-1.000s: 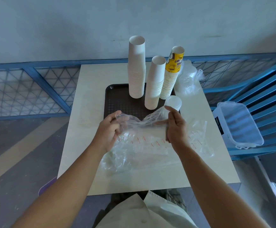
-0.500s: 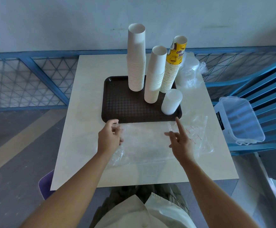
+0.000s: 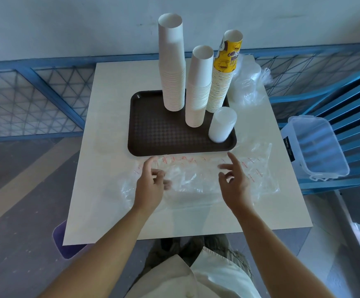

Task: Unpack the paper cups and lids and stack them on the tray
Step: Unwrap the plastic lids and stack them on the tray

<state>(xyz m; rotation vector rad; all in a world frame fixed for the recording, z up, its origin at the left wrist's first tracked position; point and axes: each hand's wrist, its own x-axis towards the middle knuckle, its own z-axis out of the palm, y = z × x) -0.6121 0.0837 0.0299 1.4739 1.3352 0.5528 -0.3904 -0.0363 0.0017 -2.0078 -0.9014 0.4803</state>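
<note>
Head view: your left hand (image 3: 151, 188) and right hand (image 3: 235, 181) sit low over the emptied plastic bag (image 3: 193, 179), which lies flat on the table (image 3: 110, 104) beneath and between them. Both hands are loose and grasp nothing, the right with fingers spread, the left with fingers lightly curled; whether any fingertip touches the film I cannot tell. Just beyond your fingertips is the tray (image 3: 153, 130), carrying a tall white cup stack (image 3: 172, 67), a shorter white stack (image 3: 198, 89), a yellow-printed stack (image 3: 222, 82) and, nearest your right hand, a stack of lids (image 3: 222, 123). You look to be between packs, with this wrapper done. Far ahead of your right hand, past the tray, a bagged bundle of lids (image 3: 247, 87) looks unopened. Next, likely push the wrapper aside and reach for that bundle without brushing the leaning stacks.
</note>
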